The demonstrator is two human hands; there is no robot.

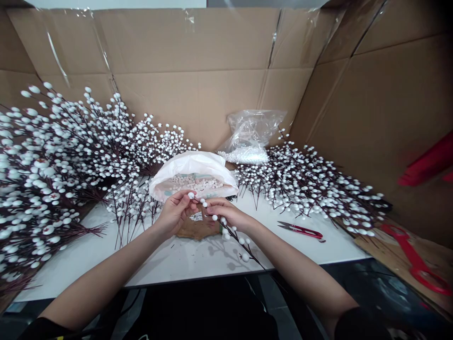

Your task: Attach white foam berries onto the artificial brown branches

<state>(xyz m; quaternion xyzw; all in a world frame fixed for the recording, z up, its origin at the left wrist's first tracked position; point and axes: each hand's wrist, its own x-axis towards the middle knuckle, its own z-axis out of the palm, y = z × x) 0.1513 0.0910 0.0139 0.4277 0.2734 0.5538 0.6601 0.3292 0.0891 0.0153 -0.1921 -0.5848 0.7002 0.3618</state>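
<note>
Between my two hands is an artificial berry stem (242, 241), dark and thin with white berries along it. Its lower end slants down to the right, past the table's front edge. My left hand (179, 212) pinches a white berry (191, 195) at the tip. Closed around the stem a little to the right is my right hand (226, 212). Just behind both hands, a white plastic bag (193, 163) lies open with many loose white berries (198, 184) inside. Under the hands sits a brown piece of cardboard or packaging (198, 231), partly covered.
Bundles of white-berry stems (53, 160) crowd the left side, and another pile (311, 184) lies on the right. Behind stands a clear bag (253, 137) of white beads. Red-handled thread snips (302, 230) rest on the white table (300, 255). Red scissors (417, 259) are farther right. Cardboard walls (198, 47) enclose the back.
</note>
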